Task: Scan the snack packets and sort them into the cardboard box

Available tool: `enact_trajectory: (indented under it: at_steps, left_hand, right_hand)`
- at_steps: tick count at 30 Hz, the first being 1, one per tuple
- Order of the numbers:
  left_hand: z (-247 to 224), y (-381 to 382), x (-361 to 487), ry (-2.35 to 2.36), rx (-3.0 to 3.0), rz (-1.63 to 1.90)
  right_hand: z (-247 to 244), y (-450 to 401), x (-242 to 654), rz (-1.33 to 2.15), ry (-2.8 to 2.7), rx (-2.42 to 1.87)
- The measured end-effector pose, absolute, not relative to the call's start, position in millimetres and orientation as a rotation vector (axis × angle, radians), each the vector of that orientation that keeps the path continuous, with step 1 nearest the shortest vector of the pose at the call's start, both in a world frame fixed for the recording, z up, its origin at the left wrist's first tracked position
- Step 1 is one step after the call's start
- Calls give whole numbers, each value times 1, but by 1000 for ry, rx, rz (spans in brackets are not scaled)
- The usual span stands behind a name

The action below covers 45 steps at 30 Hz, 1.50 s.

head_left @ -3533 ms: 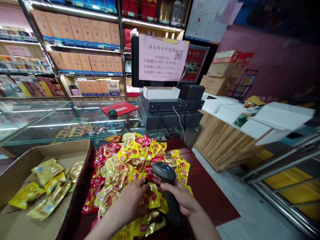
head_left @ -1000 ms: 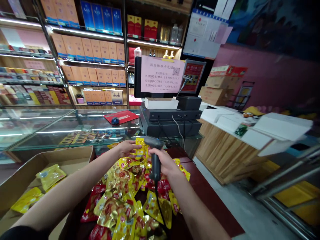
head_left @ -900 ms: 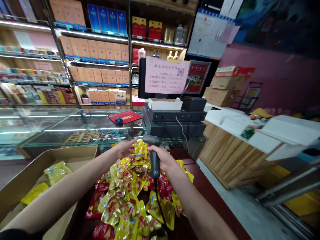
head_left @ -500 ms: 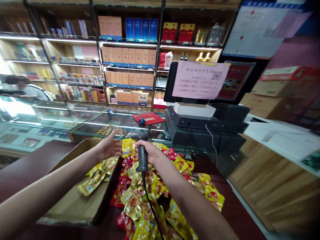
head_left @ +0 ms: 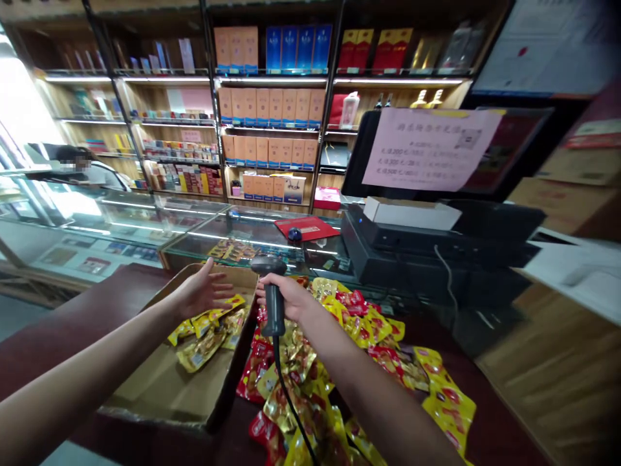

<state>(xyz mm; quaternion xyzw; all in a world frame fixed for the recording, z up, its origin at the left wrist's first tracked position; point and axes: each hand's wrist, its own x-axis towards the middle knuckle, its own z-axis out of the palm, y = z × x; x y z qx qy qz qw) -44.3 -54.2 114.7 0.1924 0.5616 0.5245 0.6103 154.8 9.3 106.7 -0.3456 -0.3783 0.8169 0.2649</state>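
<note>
My right hand (head_left: 286,296) is wrapped round the handle of a dark grey barcode scanner (head_left: 274,307), held upright over a heap of snack packets (head_left: 295,353) in yellow, red and gold. Its black cable runs down across the heap. To the left, my left hand (head_left: 206,291) is held over the far part of a shallow cardboard box (head_left: 162,395), fingers stretched out and nothing in them. Just below those fingers, several yellow and gold packets (head_left: 204,346) lie in the box.
A dark cash register base (head_left: 388,249) and a screen with a pink notice (head_left: 429,149) stand at the right rear. Behind the dark red table (head_left: 97,304) is a glass counter (head_left: 252,223) with a red mat (head_left: 308,228). Another person (head_left: 92,169) is at the far left.
A yellow packet that was between my hands is gone from there, and a yellow packet now shows in the box below my left hand. The view has turned somewhat to the left.
</note>
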Motion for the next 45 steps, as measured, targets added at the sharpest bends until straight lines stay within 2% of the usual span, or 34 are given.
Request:
enact_trajectory:
  at_steps: [8, 16, 22, 25, 31, 39, 45]
  left_hand:
    - [100, -30, 49, 1138, 584, 909]
    - [97, -36, 119, 1039, 639, 738]
    - [73, -55, 139, 1007, 709, 539]
    - [65, -73, 140, 1100, 935, 386]
    - [55, -98, 125, 1115, 1753, 10]
    - [27, -104, 131, 1223, 2086, -20]
    - [13, -85, 136, 1207, 1696, 163]
  right_hand:
    - [110, 9, 253, 2063, -889, -1006]
    - [75, -43, 340, 1908, -890, -1051]
    - [46, -85, 362, 1980, -848, -1062]
    - [34, -107, 368, 2055, -860, -1060]
    - [16, -137, 378, 2098, -948, -1231]
    - [15, -147, 370, 2198, -959, -1197]
    - [26, -144, 371, 2098, -859, -1231]
